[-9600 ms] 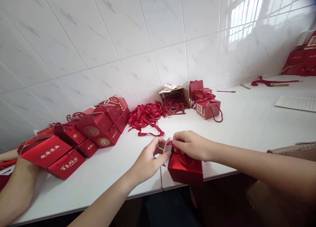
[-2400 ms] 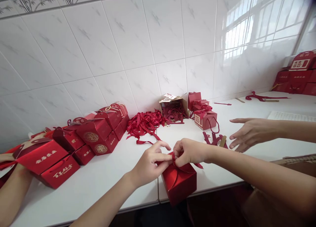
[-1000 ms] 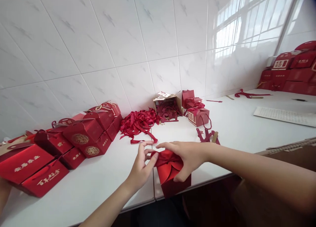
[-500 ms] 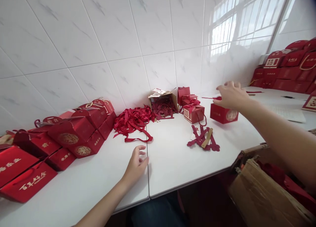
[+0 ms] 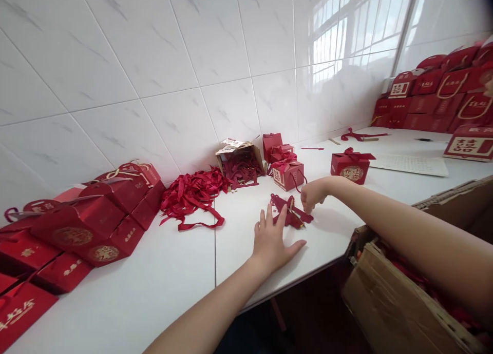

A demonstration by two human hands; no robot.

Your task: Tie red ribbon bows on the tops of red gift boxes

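My left hand (image 5: 269,238) is open, its fingers spread, at the near left side of a small pile of dark red paper strips (image 5: 293,218). Fingertips overlap the pile's edge in view, though contact is unclear. At the pile's right side, my right hand (image 5: 315,194) points down with curled, closed fingers; whatever they may pinch is hidden. Just behind it stands a red gift box (image 5: 287,177) with a ribbon bow and a dark red cord handle. Farther right, another red gift box (image 5: 349,168) with a bow and gold round print stands upright.
Red ribbons (image 5: 194,192) lie heaped beside a tipped carton (image 5: 241,161) of dark red strips. Stacked red boxes line the left (image 5: 96,215) and far right (image 5: 431,97). A large cardboard box (image 5: 389,292) stands against the table's front edge. A white sheet (image 5: 408,165) lies at right.
My right hand has let go of the gold-printed gift box and moved left and down to the strips. My left hand has moved right to the pile, spreading its fingers. The view has shifted right.
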